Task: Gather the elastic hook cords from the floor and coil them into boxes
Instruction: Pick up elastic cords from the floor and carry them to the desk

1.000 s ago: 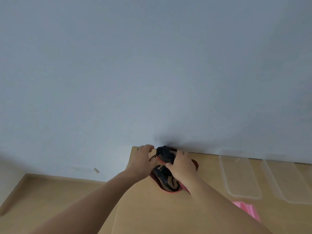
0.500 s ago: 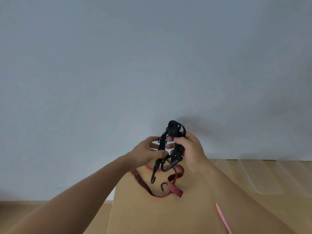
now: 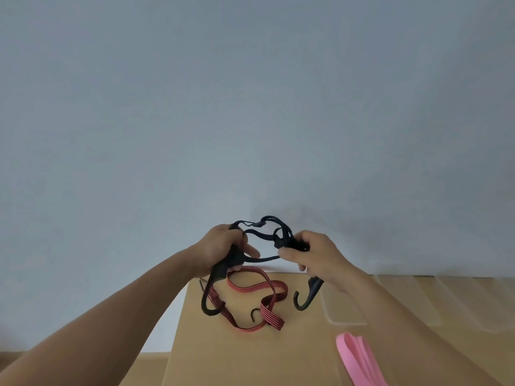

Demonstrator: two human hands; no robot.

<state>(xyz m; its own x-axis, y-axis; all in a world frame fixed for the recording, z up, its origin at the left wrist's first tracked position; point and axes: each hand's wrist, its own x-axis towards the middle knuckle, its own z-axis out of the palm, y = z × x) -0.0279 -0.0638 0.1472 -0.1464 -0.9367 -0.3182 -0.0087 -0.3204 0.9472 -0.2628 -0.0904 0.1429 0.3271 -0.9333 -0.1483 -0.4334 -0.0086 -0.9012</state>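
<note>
Holding the black hook cord (image 3: 282,240) up, the left hand (image 3: 220,249) and right hand (image 3: 312,254) each clench one end, likely to untangle its loops. Its hooks (image 3: 311,292) dangle below both fists.

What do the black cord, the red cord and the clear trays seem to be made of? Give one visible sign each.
The black cord: probably braided elastic, matt; it droops in soft loops.
The red cord: flat woven elastic, seemingly; dark lengthwise stripes, no shine.
The clear trays: likely plastic, smooth; the tan surface shows through them.
</note>
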